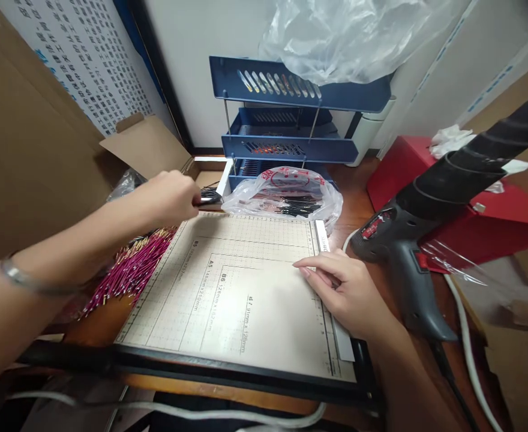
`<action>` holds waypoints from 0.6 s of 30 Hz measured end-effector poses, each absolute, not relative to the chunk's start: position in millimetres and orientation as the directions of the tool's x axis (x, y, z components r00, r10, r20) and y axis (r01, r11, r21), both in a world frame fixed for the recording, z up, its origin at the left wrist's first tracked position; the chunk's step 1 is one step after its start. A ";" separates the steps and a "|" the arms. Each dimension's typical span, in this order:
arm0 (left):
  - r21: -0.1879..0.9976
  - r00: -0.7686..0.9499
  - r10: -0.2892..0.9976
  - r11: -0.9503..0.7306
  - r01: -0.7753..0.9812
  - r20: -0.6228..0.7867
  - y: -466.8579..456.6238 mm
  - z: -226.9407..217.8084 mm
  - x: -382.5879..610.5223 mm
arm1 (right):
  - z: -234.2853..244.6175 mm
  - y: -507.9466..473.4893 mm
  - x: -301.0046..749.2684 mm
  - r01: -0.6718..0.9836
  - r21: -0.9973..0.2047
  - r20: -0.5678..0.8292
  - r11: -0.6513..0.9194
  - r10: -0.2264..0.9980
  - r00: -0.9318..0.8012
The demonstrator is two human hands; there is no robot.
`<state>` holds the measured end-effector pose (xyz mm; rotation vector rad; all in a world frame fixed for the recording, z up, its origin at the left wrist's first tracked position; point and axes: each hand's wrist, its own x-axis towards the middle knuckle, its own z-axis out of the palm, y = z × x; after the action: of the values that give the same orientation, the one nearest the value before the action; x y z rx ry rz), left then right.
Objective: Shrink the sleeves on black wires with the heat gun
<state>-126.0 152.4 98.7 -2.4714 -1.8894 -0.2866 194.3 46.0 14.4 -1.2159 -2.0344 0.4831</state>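
A beige paper-cutter board with printed size grids lies in front of me. My left hand reaches past its far left corner with fingers closed on a bundle of thin black wires. My right hand rests on the board's right edge by the metal ruler strip, fingers stretched out flat and holding nothing. A heap of magenta wires with gold tips lies left of the board, under my left forearm.
A clear plastic bag of black wires sits behind the board, in front of a blue three-tier tray. A grey heat gun stands at the right beside a red box. Cardboard boxes line the left.
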 end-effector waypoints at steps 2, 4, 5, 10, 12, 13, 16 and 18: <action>-0.065 0.283 0.943 -0.275 0.959 0.177 185.1 94.9 -141.3 | 14.5 46.3 195.6 0.617 -0.626 0.373 0.478 0.878 -0.301; -0.115 0.209 0.973 -0.197 0.974 0.101 217.3 89.0 -149.4 | 14.5 46.8 197.2 0.628 -0.622 0.369 0.468 0.882 -0.292; -0.121 0.167 0.983 -0.158 0.980 0.074 232.2 85.7 -151.3 | 14.4 47.2 197.9 0.633 -0.619 0.367 0.465 0.884 -0.290; -0.097 0.112 0.993 -0.108 0.989 0.041 285.8 67.6 -151.5 | 11.6 49.5 199.8 0.649 -0.598 0.377 0.471 0.880 -0.291; -0.086 0.108 0.994 -0.109 0.990 -0.006 299.8 59.9 -150.9 | 9.8 50.8 200.5 0.645 -0.597 0.379 0.476 0.877 -0.296; -0.079 0.111 0.993 -0.113 0.990 -0.029 305.8 56.1 -150.4 | 9.1 51.4 201.1 0.643 -0.598 0.380 0.478 0.876 -0.299; -0.063 0.140 0.985 -0.146 0.987 -0.098 321.2 46.6 -148.7 | 7.0 52.9 202.9 0.636 -0.606 0.372 0.478 0.877 -0.304; -0.059 0.157 0.977 -0.167 0.984 -0.146 329.8 42.5 -148.1 | 5.7 53.1 204.2 0.633 -0.620 0.354 0.463 0.885 -0.301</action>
<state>-148.1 329.8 42.5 -2.4266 -2.0587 0.2391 204.2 53.1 5.7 -1.2590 -2.0433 0.4830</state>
